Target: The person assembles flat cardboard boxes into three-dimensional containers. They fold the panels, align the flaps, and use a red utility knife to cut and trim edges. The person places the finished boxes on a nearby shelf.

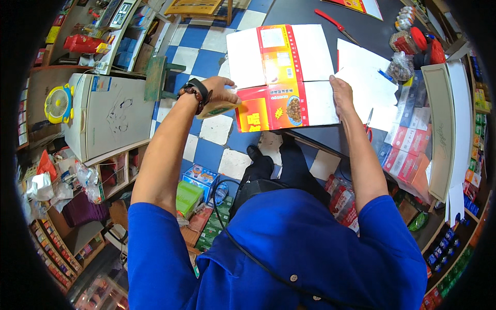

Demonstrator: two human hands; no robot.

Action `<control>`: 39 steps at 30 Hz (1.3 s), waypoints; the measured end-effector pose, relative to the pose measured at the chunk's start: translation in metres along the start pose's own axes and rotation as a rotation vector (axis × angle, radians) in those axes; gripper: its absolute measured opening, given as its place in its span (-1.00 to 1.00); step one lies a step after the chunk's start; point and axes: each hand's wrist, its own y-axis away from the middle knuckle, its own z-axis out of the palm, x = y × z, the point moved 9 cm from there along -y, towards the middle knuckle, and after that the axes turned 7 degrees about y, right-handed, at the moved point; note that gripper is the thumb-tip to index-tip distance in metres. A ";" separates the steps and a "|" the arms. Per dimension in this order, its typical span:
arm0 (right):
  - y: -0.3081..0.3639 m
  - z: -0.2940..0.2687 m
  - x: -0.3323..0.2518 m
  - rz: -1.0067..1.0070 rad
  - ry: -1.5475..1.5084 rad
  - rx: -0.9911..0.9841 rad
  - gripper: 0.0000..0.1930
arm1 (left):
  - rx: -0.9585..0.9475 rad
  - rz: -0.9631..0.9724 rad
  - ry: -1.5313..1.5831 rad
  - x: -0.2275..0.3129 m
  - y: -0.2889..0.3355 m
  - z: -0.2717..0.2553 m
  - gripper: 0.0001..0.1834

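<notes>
Opened carton point(281, 70): one, held up between hands over near left edge of dark bench point(297, 14). Left hand point(218, 92): grip closed round tan object point(216, 109), fingertips at carton's left edge; pinch on carton cannot be told. Right hand point(342, 96): grip pinching carton's right edge. Stage, as judged: unfolding done, setting down not yet; further cutting unclear, scissors point(369, 130) lying unheld. Appearance: red-yellow printed panels, food-bowl picture near, blank white flaps, creases crosswise.
</notes>
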 end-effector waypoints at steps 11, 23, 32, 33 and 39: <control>-0.002 0.009 0.008 -0.045 0.180 -0.028 -0.63 | 0.169 0.041 -0.177 -0.047 0.028 0.016 -0.29; 0.007 0.016 -0.006 -0.096 0.246 -0.048 -0.61 | 0.110 -0.007 -0.002 -0.064 0.009 0.043 -0.32; 0.018 0.015 -0.034 -0.417 0.735 0.309 -0.68 | 0.104 0.079 0.287 -0.082 -0.021 0.068 -0.66; 0.029 0.017 -0.048 -0.523 0.822 0.417 -0.69 | 0.074 0.072 0.309 -0.083 -0.022 0.073 -0.65; 0.048 0.065 -0.037 -0.723 1.073 0.392 -0.54 | 0.041 -0.041 0.444 -0.073 -0.007 0.099 -0.44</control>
